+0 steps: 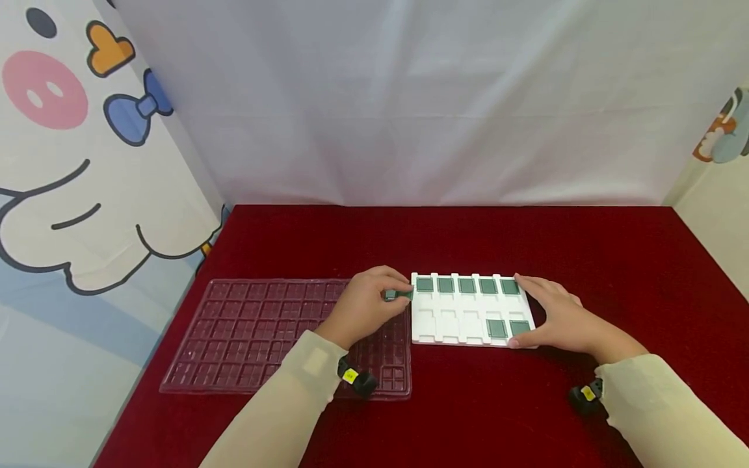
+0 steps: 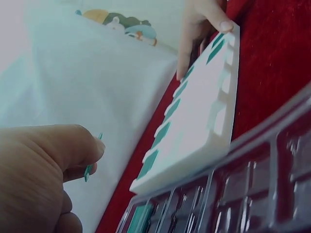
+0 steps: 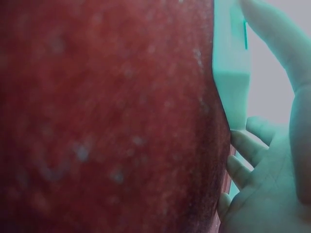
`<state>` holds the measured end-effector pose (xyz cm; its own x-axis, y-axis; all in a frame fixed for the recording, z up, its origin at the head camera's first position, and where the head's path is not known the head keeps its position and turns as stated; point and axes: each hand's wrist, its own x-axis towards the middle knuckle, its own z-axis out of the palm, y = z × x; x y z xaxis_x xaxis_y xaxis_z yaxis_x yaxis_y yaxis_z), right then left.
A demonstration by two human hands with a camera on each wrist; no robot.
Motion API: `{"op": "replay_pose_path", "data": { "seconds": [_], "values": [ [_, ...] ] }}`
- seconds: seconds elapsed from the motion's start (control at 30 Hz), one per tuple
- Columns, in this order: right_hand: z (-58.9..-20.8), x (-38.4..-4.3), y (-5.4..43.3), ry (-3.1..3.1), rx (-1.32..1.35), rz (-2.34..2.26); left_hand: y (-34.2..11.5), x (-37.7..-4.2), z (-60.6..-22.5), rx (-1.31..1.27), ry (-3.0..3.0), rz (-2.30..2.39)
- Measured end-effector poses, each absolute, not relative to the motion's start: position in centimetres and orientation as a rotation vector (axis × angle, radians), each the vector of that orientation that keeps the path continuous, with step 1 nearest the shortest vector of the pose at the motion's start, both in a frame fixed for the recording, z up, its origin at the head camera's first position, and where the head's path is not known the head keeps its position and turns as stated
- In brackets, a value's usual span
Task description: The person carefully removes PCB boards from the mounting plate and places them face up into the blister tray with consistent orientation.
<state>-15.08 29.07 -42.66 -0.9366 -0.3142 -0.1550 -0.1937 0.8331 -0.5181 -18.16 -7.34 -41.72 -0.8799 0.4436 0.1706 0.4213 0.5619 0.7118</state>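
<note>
My left hand [image 1: 370, 300] pinches a small thin green board [image 2: 88, 171] between thumb and fingers, held up near the left end of the white tray [image 1: 447, 318]. In the left wrist view the board is edge-on, apart from the tray. Green boards fill the white tray's far row, and two more lie at the right end of its near row; the other near-row pockets show white. My right hand [image 1: 562, 320] grips the tray's right end, thumb [image 1: 521, 340] at the near corner and fingers at the far corner.
A clear plastic tray [image 1: 251, 338] with many small compartments lies to the left, against the white tray's left end. One green piece [image 2: 141, 217] sits in a compartment there. Dark red cloth covers the table [image 1: 468, 409]; a white curtain [image 1: 439, 117] hangs behind.
</note>
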Motion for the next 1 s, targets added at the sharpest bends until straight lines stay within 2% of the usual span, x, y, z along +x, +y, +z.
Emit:
{"op": "replay_pose_path", "data": {
  "seconds": [1.0],
  "values": [
    [-42.6, -15.1, 28.9, 2.788, -0.394, -0.743, -11.6, -19.5, -42.6, 0.674, 2.893, 1.143]
  ]
}}
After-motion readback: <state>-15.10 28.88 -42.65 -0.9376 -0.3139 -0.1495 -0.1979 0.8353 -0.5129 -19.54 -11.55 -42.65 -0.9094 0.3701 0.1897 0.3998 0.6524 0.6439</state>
